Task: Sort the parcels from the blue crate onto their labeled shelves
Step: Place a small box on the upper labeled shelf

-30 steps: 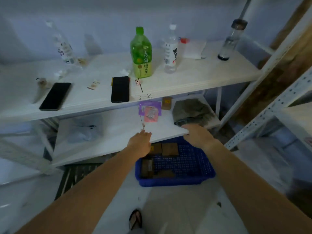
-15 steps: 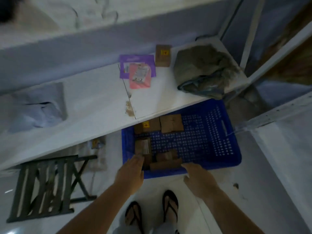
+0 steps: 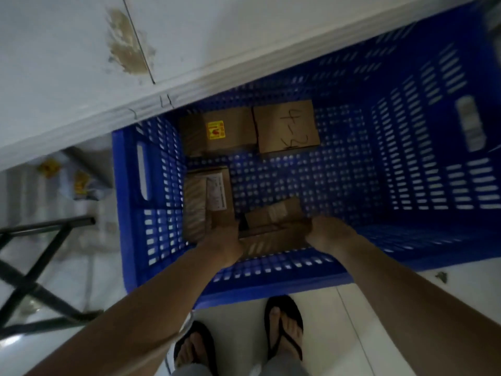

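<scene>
Flooring: pale tiled floor (image 3: 379,308); the blue crate (image 3: 406,158) stands on it, far end tucked under the white shelf (image 3: 67,77).
Crate contents: four brown cardboard parcels visible, all in the left half; the right half shows bare mesh.
Item 1: yellow-sticker parcel (image 3: 217,134), far left corner.
Item 2: handwritten parcel (image 3: 286,126), just beside item 1; the mark reads roughly "4-2", last character unclear.
Item 3: white-label parcel (image 3: 208,196), against the left wall.
Item 4: near parcel (image 3: 273,221), by the near wall, between both hands.
Left hand (image 3: 222,240): at the near parcel's left end; fingers point down out of sight, so I cannot tell whether they grasp it.
Right hand (image 3: 328,234): at its right end; fingers blurred, grasp likewise not determinable.
Progress: at least four parcels left to sort; the current step is probably lifting item 4. No shelved parcel shows here.
Obscured: pen marks (image 3: 165,101) on the shelf edge are illegible; the crate's right end is cut off; motion blur softens all the labels.
Sundries: black frame (image 3: 35,280) at left; flip-flops (image 3: 284,329) below.
</scene>
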